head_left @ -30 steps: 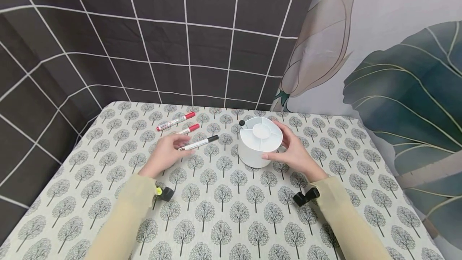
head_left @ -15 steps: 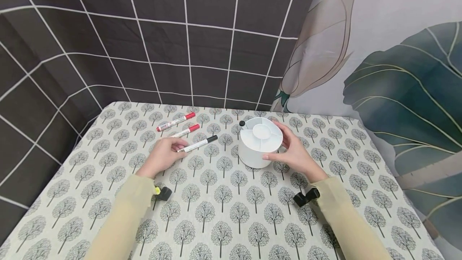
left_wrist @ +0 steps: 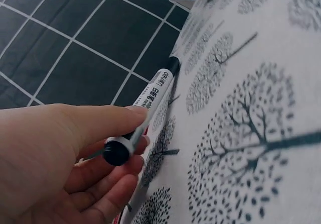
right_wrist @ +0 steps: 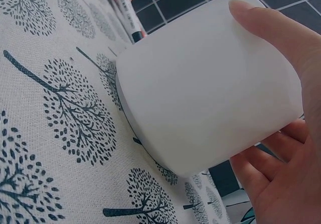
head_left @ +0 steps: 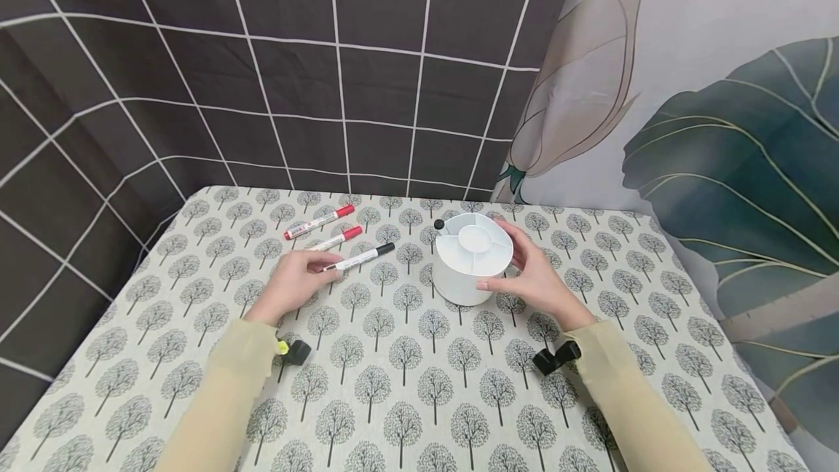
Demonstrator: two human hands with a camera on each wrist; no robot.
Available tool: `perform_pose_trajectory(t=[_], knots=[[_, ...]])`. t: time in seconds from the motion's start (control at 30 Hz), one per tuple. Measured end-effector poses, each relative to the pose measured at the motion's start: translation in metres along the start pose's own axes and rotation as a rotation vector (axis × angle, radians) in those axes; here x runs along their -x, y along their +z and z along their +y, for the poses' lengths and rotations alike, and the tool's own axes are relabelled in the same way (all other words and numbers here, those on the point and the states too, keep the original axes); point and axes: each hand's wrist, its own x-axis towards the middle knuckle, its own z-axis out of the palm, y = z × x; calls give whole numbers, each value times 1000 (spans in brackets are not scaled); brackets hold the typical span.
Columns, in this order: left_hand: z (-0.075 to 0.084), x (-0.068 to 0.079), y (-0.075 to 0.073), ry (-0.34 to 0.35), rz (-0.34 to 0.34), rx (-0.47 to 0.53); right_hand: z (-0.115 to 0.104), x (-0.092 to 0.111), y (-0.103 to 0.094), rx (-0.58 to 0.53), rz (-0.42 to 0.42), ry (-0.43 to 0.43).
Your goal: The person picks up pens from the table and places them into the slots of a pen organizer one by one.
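Observation:
My left hand (head_left: 298, 282) pinches the rear end of a black-capped whiteboard marker (head_left: 363, 258) between thumb and fingers. In the left wrist view the thumb lies along the white barrel of the marker (left_wrist: 154, 93), its black cap pointing away toward the cloth. On the right, my right hand (head_left: 534, 275) grips the side of a round white desk organizer (head_left: 459, 282), thumb in front and fingers behind. The organizer is divided into compartments round a central cup, and a black-tipped item (head_left: 440, 225) stands in its left back one.
Beyond the left hand lie two red-capped markers, the farther marker (head_left: 319, 222) and the nearer marker (head_left: 337, 238) partly behind the fingers. A tree-print cloth (head_left: 406, 384) covers the table. Dark gridded fabric (head_left: 380, 79) hangs behind, with a leaf-patterned curtain (head_left: 721, 166) at right.
My left hand has drawn back slightly to the left, its fingers closing on the black marker's rear end. The marker has shifted a little. My right hand and the organizer stay put.

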Motion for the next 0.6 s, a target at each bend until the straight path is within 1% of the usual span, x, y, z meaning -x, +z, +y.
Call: perform_pose_trajectory(t=[0.1, 0.17, 0.33, 0.43, 0.6], knots=[[1, -1, 0, -10, 22, 47, -1, 0, 0, -1, 2, 0], [2, -3, 1, -28, 40, 87, -1, 0, 0, -1, 4, 2], [10, -7, -1, -60, 96, 235, -1, 1, 0, 0, 4, 4], [18, -10, -1, -56, 117, 319, -1, 1, 0, -2, 5, 3], [31, -17, 0, -27, 171, 429, -1, 1, 0, -3, 5, 2]])
